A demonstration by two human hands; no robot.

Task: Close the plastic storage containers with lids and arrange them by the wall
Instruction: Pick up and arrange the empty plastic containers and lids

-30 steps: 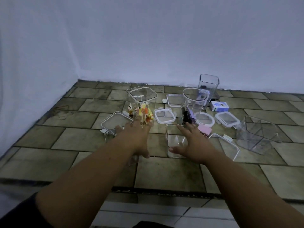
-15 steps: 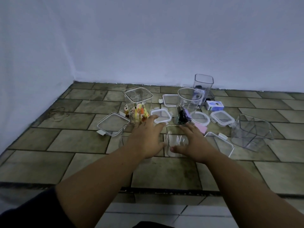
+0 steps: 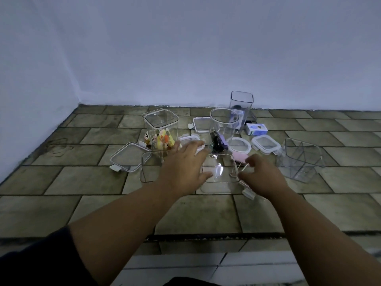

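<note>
Container (image 3: 219, 174), low, on floor (image 3: 61, 205), well apart from back wall (image 3: 185, 58), between 2 hands. Left hand (image 3: 185, 164) spread, thumb at left rim; right hand (image 3: 263, 176) curled, pinching lid (image 3: 248, 193) just right.

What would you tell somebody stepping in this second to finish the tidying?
Left hand: open, fingers spread by the low centre container.
Right hand: fingers curled on the edge of a clear lid.
Containers, all open: square container holding colourful pieces, round container, tall container nearest the wall, divided container tilted at right.
Loose on the floor: square lid, round lid, rounded-square lid.
Done: nothing lidded yet.
Left: lid every container, line them by the wall.
</note>
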